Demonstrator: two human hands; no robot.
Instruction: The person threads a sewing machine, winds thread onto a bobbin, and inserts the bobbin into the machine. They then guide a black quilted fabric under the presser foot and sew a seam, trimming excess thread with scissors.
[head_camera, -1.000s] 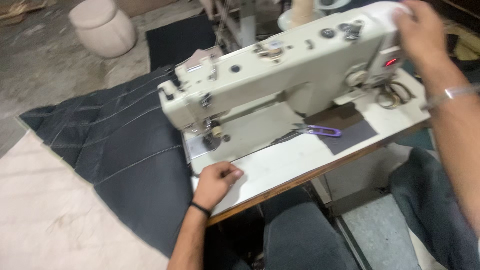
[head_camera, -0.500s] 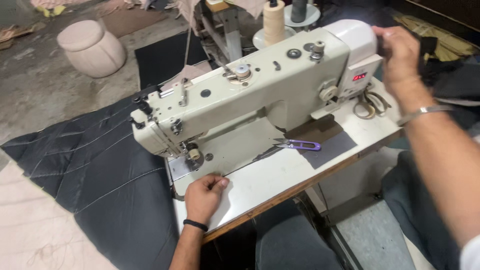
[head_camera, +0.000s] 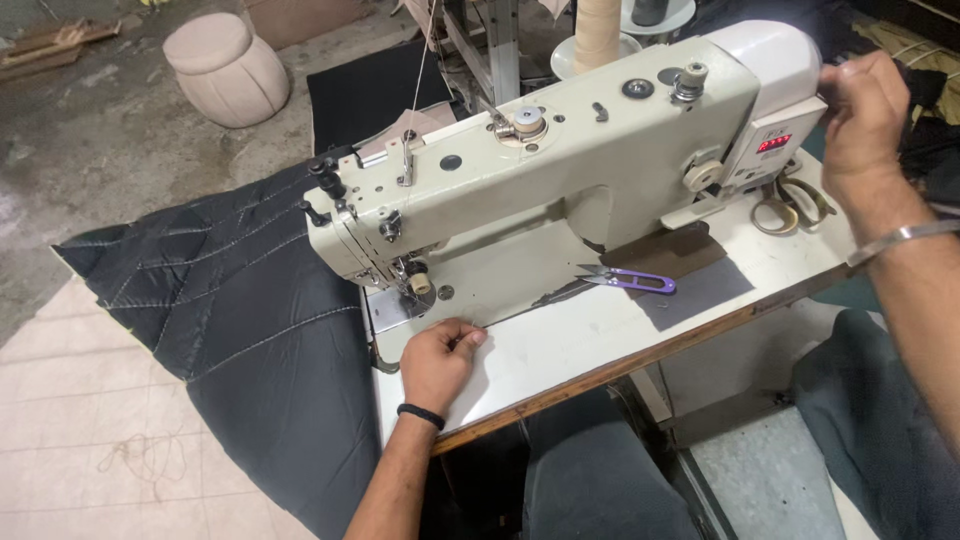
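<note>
A cream industrial sewing machine (head_camera: 560, 170) stands on a white table (head_camera: 580, 350). My left hand (head_camera: 438, 360) rests on the table just in front of the needle plate (head_camera: 400, 305), its fingers pinched together on what looks like a thin thread. My right hand (head_camera: 862, 115) grips the handwheel end of the machine at the right, a metal bangle on that wrist. A large black quilted fabric (head_camera: 240, 310) hangs off the table's left side onto the floor.
Purple thread snips (head_camera: 632, 280) lie on a dark fabric patch (head_camera: 690, 275) under the machine arm. Scissors (head_camera: 785, 205) sit near the right end. A beige round pouf (head_camera: 225, 70) stands on the floor at the back left. A thread cone (head_camera: 598, 25) rises behind the machine.
The view has dropped and shifted, so the machine sits more to the centre. My left hand stays by the needle plate and my right hand stays at the handwheel.
</note>
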